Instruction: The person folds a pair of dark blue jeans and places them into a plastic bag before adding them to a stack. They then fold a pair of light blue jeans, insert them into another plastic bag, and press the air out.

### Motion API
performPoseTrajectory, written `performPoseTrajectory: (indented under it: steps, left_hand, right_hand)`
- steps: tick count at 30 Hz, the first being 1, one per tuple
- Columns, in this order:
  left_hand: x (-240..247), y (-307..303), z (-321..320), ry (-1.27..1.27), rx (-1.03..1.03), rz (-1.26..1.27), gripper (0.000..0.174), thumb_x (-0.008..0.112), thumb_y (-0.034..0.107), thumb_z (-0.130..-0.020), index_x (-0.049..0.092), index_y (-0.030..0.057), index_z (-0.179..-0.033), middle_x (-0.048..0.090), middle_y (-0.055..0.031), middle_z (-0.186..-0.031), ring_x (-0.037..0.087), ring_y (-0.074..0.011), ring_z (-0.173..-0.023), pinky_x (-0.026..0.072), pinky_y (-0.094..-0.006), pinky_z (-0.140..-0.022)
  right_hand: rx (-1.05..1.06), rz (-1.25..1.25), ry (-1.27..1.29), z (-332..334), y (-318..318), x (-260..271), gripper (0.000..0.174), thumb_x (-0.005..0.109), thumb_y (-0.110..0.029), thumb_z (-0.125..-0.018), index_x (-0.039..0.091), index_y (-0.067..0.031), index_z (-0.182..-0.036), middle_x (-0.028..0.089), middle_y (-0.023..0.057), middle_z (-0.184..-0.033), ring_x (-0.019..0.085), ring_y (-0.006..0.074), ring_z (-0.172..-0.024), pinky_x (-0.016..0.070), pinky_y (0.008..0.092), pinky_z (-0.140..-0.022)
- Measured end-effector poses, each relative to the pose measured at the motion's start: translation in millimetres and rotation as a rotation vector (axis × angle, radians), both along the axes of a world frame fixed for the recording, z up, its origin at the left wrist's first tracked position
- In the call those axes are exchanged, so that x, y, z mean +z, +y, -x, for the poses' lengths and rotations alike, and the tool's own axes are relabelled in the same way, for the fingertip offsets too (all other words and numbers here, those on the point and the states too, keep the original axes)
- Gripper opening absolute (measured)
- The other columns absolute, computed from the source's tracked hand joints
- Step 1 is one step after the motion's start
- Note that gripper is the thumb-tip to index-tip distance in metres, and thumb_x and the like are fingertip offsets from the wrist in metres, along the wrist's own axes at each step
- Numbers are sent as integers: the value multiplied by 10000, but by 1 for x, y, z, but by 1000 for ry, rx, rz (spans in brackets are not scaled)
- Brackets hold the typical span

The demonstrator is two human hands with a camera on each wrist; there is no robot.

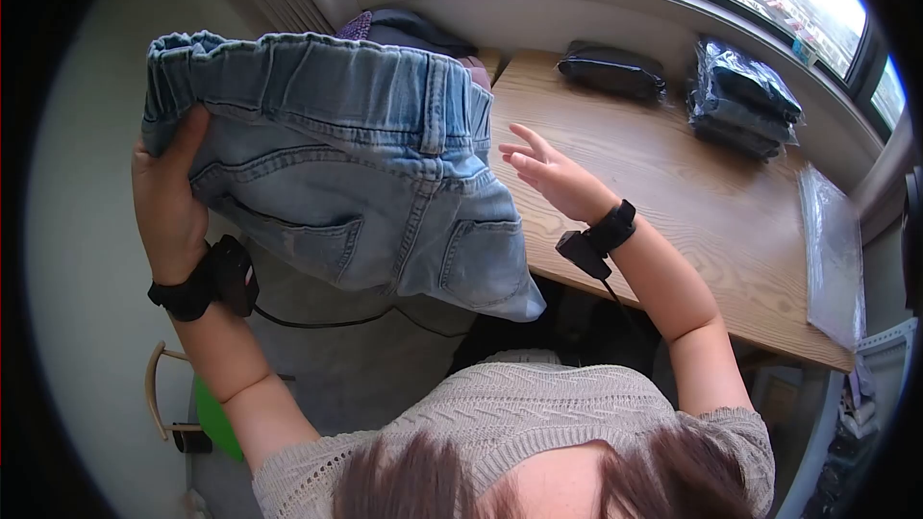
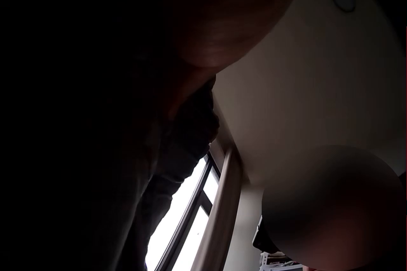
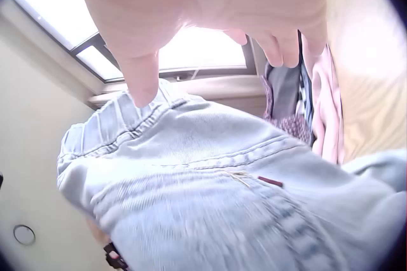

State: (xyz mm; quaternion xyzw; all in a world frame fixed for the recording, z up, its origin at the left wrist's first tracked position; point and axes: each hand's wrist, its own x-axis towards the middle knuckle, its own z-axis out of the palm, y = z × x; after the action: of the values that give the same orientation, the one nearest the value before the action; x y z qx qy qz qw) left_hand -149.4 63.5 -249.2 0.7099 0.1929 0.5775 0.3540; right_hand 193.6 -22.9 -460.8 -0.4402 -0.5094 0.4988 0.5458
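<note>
My left hand (image 1: pixel 171 202) grips the jeans (image 1: pixel 317 173) by the waistband (image 1: pixel 336 86), near the table (image 1: pixel 673 211); my right hand (image 1: pixel 567 181) is open, empty. Probably straightening (my guess); next, the right should take the waistband's free end.

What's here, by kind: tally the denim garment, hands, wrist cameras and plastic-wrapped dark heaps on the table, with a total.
Denim garment: 1
Left hand and right hand: 2
Left wrist camera and right wrist camera: 2
Low dark heap and tall dark heap: 2
Total: 7
Packets within each heap: too unclear to count.
</note>
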Motion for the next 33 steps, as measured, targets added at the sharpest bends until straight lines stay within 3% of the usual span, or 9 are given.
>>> performPoseTrajectory:
  steps: [2,5,7,14,19,21,29,31,33]
  left_hand:
    - [-2,-5,22,-14,20,7,323,693,128,-846,629,-11,-1131,670,-65,-1057,618,-153,-957,421,-270,-905]
    - [-5,-17,60,-31,83,12,327,656,117,-870,607,-17,-1165,651,-76,-1109,603,-162,-998,412,-279,-924]
    - [-7,-19,94,-38,137,13,329,633,110,-885,593,-19,-1185,639,-83,-1138,594,-167,-1023,407,-285,-935]
    - [-21,-23,211,-22,386,47,363,686,172,-876,582,-9,-1173,630,-90,-1145,594,-179,-1037,447,-307,-933]
    - [-53,-9,258,9,223,240,488,683,285,-882,526,-5,-1241,577,-109,-1225,587,-192,-1041,458,-330,-927]
    - [-59,-13,237,-33,470,35,477,670,290,-892,534,-2,-1244,603,-95,-1189,596,-186,-1018,449,-316,-931]
    - [-91,0,238,-36,260,125,277,630,171,-920,592,32,-1158,633,-54,-1110,552,-106,-1038,377,-261,-961]
    - [-91,-11,218,-115,284,143,229,610,183,-925,584,67,-1122,618,-24,-1050,546,-123,-990,384,-274,-910]
    - [-92,-12,214,-143,-209,68,176,627,200,-884,571,79,-998,581,-21,-891,517,-141,-845,387,-290,-831]
  right_hand:
    - [231,15,197,33,14,7,908,613,-522,-865,173,-13,-1476,296,146,-1488,295,220,-1365,185,386,-1142]
    - [666,46,398,75,20,11,648,630,-348,-910,373,-10,-1399,478,72,-1367,450,168,-1247,318,363,-1080]
    - [684,111,367,99,19,27,460,626,-252,-923,503,-13,-1296,570,45,-1253,538,144,-1133,397,330,-1011]
    - [69,-453,176,140,63,110,251,644,-212,-913,643,-25,-1080,657,-11,-967,579,57,-872,455,216,-806]
    - [93,-450,128,165,85,123,224,642,-200,-913,645,-28,-1058,657,-15,-929,570,49,-857,453,214,-788]
    - [124,-364,227,166,83,118,222,642,-193,-913,642,-31,-1064,653,-23,-949,565,48,-878,448,217,-808]
    - [338,-351,147,149,24,89,193,639,-137,-911,637,-40,-1077,629,-26,-1027,557,72,-949,441,255,-875]
    - [535,-514,9,139,14,91,99,650,-104,-891,656,-22,-947,653,37,-999,596,152,-938,460,320,-874]
    - [777,-697,-10,140,7,103,120,647,-134,-891,661,-15,-903,674,89,-931,636,233,-894,470,382,-877]
